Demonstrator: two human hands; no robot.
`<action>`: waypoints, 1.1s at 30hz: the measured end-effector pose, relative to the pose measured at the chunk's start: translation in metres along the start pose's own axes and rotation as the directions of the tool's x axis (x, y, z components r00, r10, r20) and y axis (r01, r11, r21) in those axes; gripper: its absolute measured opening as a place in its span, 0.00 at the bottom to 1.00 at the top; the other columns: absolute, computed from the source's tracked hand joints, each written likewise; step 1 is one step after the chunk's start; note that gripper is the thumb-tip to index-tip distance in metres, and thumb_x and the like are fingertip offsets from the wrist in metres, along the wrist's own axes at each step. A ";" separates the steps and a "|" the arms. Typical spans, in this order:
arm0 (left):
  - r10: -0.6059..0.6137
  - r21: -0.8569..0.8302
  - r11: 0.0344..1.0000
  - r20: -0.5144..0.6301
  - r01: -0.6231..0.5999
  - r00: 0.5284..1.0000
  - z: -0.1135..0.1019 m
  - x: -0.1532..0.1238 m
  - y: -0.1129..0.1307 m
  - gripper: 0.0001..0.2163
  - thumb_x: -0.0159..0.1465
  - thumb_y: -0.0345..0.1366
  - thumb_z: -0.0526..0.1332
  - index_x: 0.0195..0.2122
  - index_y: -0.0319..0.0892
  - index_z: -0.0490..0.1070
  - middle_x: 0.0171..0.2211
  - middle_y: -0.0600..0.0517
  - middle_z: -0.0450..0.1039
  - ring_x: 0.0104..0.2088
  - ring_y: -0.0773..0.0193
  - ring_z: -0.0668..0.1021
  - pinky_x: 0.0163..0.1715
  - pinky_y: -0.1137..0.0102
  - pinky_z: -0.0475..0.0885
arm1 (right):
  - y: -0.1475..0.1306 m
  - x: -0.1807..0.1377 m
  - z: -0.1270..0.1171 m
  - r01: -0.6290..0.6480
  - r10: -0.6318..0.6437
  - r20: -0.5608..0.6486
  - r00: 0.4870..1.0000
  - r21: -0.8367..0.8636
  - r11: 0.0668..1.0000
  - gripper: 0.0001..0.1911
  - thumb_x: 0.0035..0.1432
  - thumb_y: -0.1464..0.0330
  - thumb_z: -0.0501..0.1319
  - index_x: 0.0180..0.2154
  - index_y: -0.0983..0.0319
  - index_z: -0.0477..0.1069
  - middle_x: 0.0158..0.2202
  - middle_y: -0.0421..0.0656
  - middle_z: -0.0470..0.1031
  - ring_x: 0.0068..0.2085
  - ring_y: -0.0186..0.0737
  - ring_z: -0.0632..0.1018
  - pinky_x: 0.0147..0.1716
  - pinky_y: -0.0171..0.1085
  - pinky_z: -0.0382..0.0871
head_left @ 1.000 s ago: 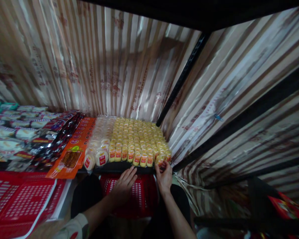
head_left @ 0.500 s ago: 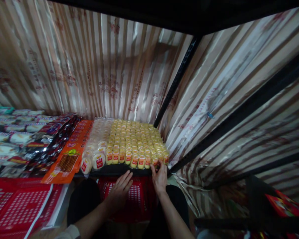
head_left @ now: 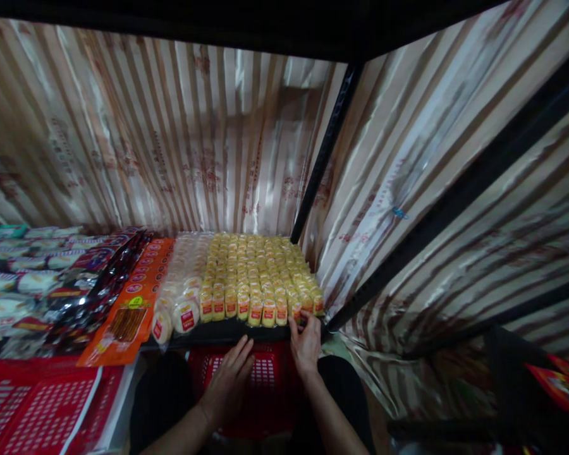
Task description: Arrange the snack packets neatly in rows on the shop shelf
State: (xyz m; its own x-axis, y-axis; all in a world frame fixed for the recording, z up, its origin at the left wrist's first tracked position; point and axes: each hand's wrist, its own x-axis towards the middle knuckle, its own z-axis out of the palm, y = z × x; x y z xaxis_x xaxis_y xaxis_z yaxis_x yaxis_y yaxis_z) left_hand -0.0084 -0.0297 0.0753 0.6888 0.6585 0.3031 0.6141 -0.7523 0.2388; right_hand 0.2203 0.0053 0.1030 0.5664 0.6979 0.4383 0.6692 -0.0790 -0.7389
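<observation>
Rows of small yellow wrapped snack cakes (head_left: 260, 278) with red labels cover the right end of a dark shelf. At the front right, my right hand (head_left: 306, 341) has its thumb and index finger about the lower end of one wrapped cake (head_left: 294, 306), which still stands in its row. The other fingers are curled. My left hand (head_left: 230, 373) rests near the shelf's front edge (head_left: 203, 332), fingers stretched out and holding nothing. Left of the yellow rows lie clear packs of round white cakes (head_left: 186, 314).
An orange snack bag (head_left: 128, 309), dark shiny packets (head_left: 83, 284) and white packets (head_left: 9, 309) lie farther left. Red baskets (head_left: 33, 404) stand below, one between my knees (head_left: 265, 404). A black post (head_left: 327, 158) and diagonal bar (head_left: 436, 221) border the shelf at the right, before striped curtains.
The view has shifted slightly, so the shelf sits a little lower in the picture. My right thumb and index finger stay at the same front-right cake, and my left hand stays by the edge.
</observation>
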 end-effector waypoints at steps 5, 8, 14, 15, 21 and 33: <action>-0.033 -0.052 0.998 0.058 0.036 0.998 0.002 -0.003 0.002 0.33 0.48 0.14 0.48 0.57 0.38 0.57 0.65 0.45 0.47 0.65 0.54 0.45 0.56 0.53 0.61 | 0.003 0.003 0.000 0.027 -0.028 -0.011 1.000 -0.035 0.999 0.23 0.56 0.48 0.50 0.35 0.60 0.66 0.37 0.46 0.65 0.35 0.40 0.71 0.33 0.39 0.70; -0.040 -0.055 0.998 0.063 0.043 0.997 0.002 -0.004 0.003 0.30 0.50 0.15 0.48 0.56 0.38 0.59 0.65 0.45 0.47 0.65 0.54 0.45 0.57 0.53 0.60 | 0.005 0.005 0.001 0.032 -0.032 -0.011 0.999 -0.026 0.999 0.25 0.55 0.45 0.49 0.34 0.60 0.66 0.35 0.46 0.64 0.36 0.41 0.70 0.33 0.39 0.70; -0.042 -0.053 0.998 0.079 0.046 0.996 0.002 -0.005 0.004 0.30 0.49 0.16 0.49 0.55 0.37 0.59 0.65 0.43 0.46 0.65 0.51 0.45 0.56 0.52 0.60 | 0.006 0.006 0.002 -0.005 0.006 0.036 0.999 -0.030 1.000 0.29 0.53 0.42 0.47 0.33 0.60 0.65 0.31 0.43 0.64 0.30 0.38 0.70 0.33 0.40 0.69; -0.039 -0.055 0.998 0.074 0.043 0.997 0.001 -0.005 0.004 0.30 0.50 0.17 0.49 0.55 0.36 0.59 0.65 0.42 0.46 0.65 0.50 0.45 0.56 0.52 0.60 | 0.006 0.005 0.002 -0.008 0.008 0.039 0.999 -0.020 1.000 0.29 0.53 0.42 0.48 0.34 0.61 0.65 0.32 0.43 0.64 0.30 0.38 0.70 0.33 0.40 0.69; -0.015 -0.083 0.996 0.014 0.016 1.000 -0.003 -0.006 0.004 0.24 0.54 0.19 0.49 0.53 0.36 0.61 0.64 0.41 0.48 0.65 0.50 0.45 0.56 0.53 0.61 | 0.007 0.004 0.001 -0.022 0.022 0.025 0.999 0.014 1.000 0.27 0.52 0.44 0.51 0.36 0.62 0.65 0.35 0.44 0.63 0.29 0.36 0.70 0.33 0.39 0.70; -0.047 -0.161 0.986 -0.038 0.041 0.998 -0.006 -0.014 -0.001 0.18 0.60 0.22 0.49 0.51 0.38 0.61 0.64 0.41 0.49 0.65 0.52 0.46 0.56 0.54 0.60 | -0.002 0.011 0.000 -0.022 0.024 0.014 1.000 -0.087 0.996 0.25 0.51 0.49 0.55 0.41 0.64 0.65 0.33 0.44 0.67 0.32 0.39 0.71 0.33 0.39 0.67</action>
State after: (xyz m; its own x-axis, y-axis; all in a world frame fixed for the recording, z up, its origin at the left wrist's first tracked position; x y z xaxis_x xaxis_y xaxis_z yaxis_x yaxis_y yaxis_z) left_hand -0.0209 -0.0388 0.0758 0.6437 0.6921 0.3265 0.5716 -0.7185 0.3962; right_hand 0.2252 0.0125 0.1093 0.5754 0.7056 0.4137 0.6958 -0.1564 -0.7010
